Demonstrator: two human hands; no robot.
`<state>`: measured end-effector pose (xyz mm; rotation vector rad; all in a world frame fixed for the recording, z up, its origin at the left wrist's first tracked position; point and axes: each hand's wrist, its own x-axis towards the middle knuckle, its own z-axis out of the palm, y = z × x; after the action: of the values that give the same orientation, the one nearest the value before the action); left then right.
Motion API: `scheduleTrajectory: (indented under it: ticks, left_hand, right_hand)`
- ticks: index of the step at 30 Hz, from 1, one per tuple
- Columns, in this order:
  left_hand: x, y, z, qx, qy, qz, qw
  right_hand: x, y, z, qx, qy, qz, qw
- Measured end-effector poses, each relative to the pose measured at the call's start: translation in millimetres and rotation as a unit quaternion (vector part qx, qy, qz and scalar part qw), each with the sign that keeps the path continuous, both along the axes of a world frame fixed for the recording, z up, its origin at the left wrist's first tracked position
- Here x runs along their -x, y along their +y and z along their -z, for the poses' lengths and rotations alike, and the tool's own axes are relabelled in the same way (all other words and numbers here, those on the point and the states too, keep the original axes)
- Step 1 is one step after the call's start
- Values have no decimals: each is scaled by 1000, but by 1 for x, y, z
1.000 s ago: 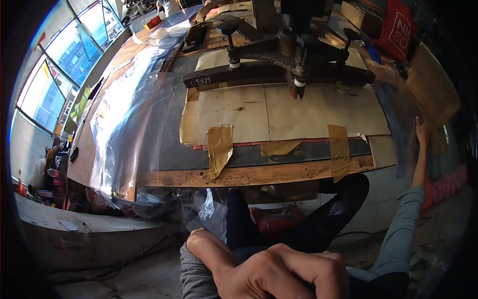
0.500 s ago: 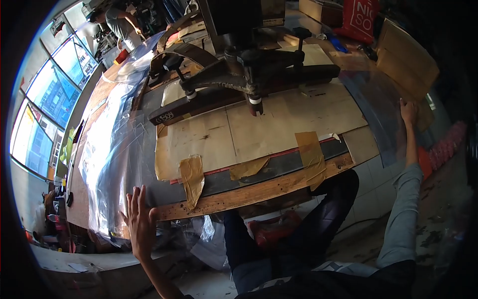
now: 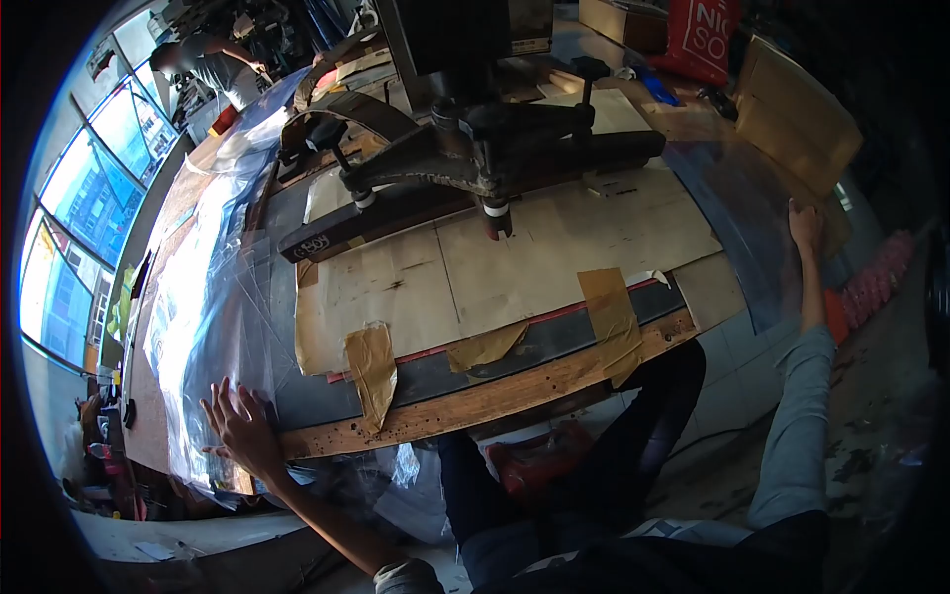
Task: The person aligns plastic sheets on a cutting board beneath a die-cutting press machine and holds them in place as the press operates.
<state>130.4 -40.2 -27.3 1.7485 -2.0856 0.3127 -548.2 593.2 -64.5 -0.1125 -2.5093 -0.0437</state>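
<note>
My left hand (image 3: 242, 431) is open, fingers spread, at the near corner of a stack of clear plastic sheets (image 3: 203, 327) on the left side of the table. It appears to touch the sheets. On the far right, the fingers of my right hand (image 3: 807, 226) are closed at the edge of a clear bluish plastic sheet (image 3: 727, 213), which overhangs the table's right side. Between my hands lies a pale board (image 3: 386, 297), fixed with brown tape (image 3: 371, 376) near the wooden front edge (image 3: 495, 401). Above the board stands a dark press head with a long bar (image 3: 327, 236).
A cardboard piece (image 3: 797, 119) leans at the back right beside a red bag (image 3: 696, 45). A cardboard box (image 3: 623, 22) stands behind. Another person (image 3: 213, 69) bends over the table's far left end. Pink wrap (image 3: 876, 282) lies at right.
My left hand has moved left and slightly down, from the wooden edge's end onto the clear sheets. My right hand keeps its place at the bluish sheet. The view has shifted slightly.
</note>
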Motion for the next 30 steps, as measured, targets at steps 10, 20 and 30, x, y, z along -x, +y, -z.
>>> scheduleTrajectory:
  ticks: [10, 20, 30]
  left_hand:
    - [-2, 2, 0, 23, 14, 24, 999]
    - [-3, 2, 0, 19, 30, 30, 999]
    - [-5, -2, 4, 38, 92, 56, 993]
  right_hand:
    - [-39, -59, -43, -80, -21, -188, 979]
    - [-66, -260, -46, 42, -57, -586, 807]
    - [-89, -259, -58, 58, -32, -503, 862]
